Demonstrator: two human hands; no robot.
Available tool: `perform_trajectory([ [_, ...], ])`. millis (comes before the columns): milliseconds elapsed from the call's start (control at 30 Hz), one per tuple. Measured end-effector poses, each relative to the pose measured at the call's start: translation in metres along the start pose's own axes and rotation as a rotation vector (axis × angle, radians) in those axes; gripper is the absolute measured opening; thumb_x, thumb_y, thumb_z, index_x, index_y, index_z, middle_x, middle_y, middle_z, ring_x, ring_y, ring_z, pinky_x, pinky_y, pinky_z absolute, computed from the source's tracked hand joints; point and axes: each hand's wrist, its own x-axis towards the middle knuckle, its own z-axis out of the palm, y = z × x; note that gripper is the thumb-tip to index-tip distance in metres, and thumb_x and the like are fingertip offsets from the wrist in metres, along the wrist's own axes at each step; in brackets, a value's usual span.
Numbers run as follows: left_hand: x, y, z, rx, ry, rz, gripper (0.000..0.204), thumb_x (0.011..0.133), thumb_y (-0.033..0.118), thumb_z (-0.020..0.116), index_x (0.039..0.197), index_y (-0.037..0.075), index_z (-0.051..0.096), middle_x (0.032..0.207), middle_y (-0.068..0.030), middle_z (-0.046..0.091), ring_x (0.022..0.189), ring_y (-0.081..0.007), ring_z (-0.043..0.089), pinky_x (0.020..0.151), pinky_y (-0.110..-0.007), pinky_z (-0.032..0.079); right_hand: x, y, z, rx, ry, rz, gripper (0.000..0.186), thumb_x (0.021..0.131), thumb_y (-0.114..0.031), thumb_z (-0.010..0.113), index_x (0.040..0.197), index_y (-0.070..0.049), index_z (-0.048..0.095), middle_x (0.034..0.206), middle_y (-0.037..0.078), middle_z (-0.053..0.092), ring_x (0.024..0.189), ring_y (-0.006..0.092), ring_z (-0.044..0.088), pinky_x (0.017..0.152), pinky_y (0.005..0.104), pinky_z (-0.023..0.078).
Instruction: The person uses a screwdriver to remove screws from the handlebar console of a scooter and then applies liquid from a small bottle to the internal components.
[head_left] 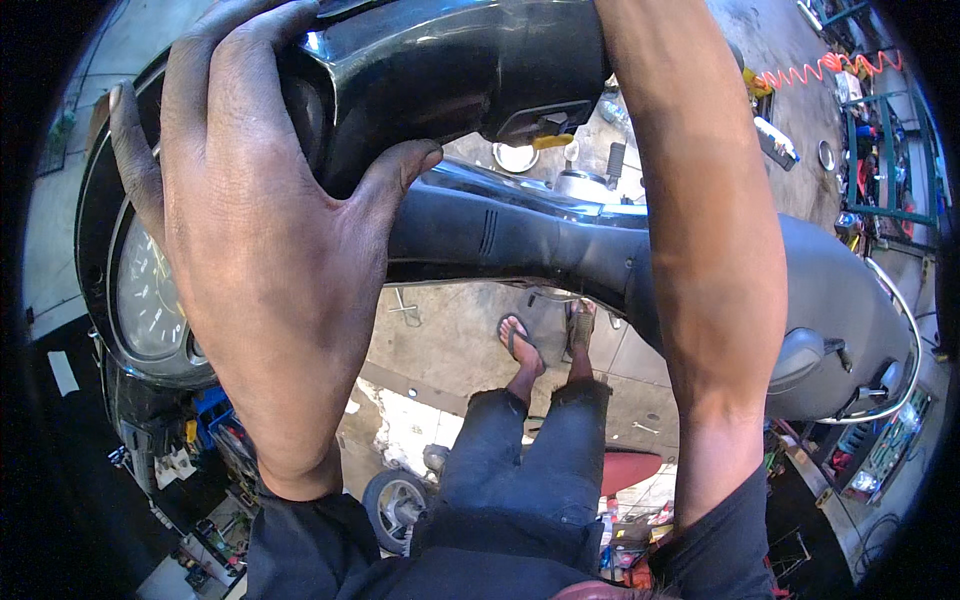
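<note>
My left hand (265, 200) lies across a black, glossy handlebar cover (430, 85) of a scooter. Its fingers reach over the far side and its thumb presses the near side. Beside that hand, on its left, sits a round speedometer (150, 285) in a black housing, partly covered by my fingers and palm. A yellow switch (552, 142) sticks out from the cover's right part. My right forearm stretches up past the cover's right end and leaves the picture at the top, so the right hand is out of sight.
The scooter's dark body (510, 235) and seat (840, 300) run to the right, with a chrome rail (912, 340) at the end. A coiled red hose (830, 65) hangs near a green rack (850, 160). A small wheel (397, 510) stands behind my legs.
</note>
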Motion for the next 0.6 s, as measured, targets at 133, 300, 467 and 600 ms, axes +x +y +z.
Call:
perform_trajectory([
  [133, -0.002, 0.0, 0.003, -0.059, 0.009, -0.011, 0.071, 0.057, 0.01, 0.087, 0.123, 0.006, 0.06, 0.132, -0.013, 0.058, 0.127, -0.0323, 0.048, 0.11, -0.041, 0.033, -0.002, -0.009, -0.002, -0.018, -0.007, -0.02, 0.007, 0.093, -0.008, 0.052, 0.09, -0.002, 0.055, 0.068, 0.009, 0.053, 0.056, 0.0184, 0.052, 0.049, 0.0325, 0.043],
  [300, 0.003, 0.001, 0.001, -0.018, -0.053, -0.019, 0.075, 0.057, 0.012, 0.087, 0.126, 0.008, 0.059, 0.133, -0.0115, 0.057, 0.132, -0.0301, 0.045, 0.113, -0.042, 0.029, -0.003, -0.018, -0.006, -0.023, -0.016, -0.027, 0.008, 0.093, -0.008, 0.051, 0.089, -0.002, 0.055, 0.068, 0.009, 0.053, 0.057, 0.019, 0.052, 0.05, 0.0332, 0.042],
  [467, 0.005, 0.014, -0.001, 0.119, -0.148, -0.005, 0.082, 0.061, 0.026, 0.085, 0.134, 0.011, 0.053, 0.137, -0.0067, 0.055, 0.136, -0.0263, 0.041, 0.117, -0.044, 0.021, 0.0, -0.018, -0.008, -0.018, -0.021, -0.037, 0.01, 0.093, -0.008, 0.05, 0.088, -0.002, 0.056, 0.068, 0.01, 0.054, 0.058, 0.0196, 0.053, 0.051, 0.0339, 0.041],
  [600, 0.006, 0.016, 0.002, 0.084, -0.174, 0.05, 0.081, 0.068, 0.034, 0.08, 0.139, 0.012, 0.049, 0.138, -0.0078, 0.053, 0.136, -0.0276, 0.042, 0.118, -0.045, 0.02, 0.004, -0.02, -0.011, -0.01, -0.025, -0.038, 0.011, 0.093, -0.008, 0.05, 0.087, -0.002, 0.056, 0.068, 0.01, 0.054, 0.058, 0.0201, 0.053, 0.051, 0.0345, 0.041],
])
